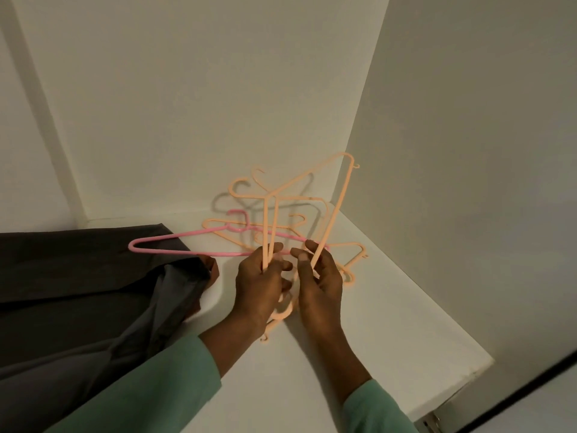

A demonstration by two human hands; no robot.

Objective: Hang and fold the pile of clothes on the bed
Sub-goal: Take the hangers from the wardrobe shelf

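Note:
Several peach plastic hangers [340, 195] and one pink hanger [162, 250] lie tangled on a white shelf [390, 323] inside a wardrobe. My left hand [260, 285] grips the thin bars of a peach hanger that stands tilted upward. My right hand [318, 276] pinches another bar of the same raised peach hanger. The pink hanger runs flat behind both hands, its left end over a dark cloth. Both sleeves are green.
Dark grey and black folded clothes [78, 276] fill the shelf's left side. White wardrobe walls [203, 104] close in at the back and right. A metal hinge [432, 420] shows at the shelf's front right corner.

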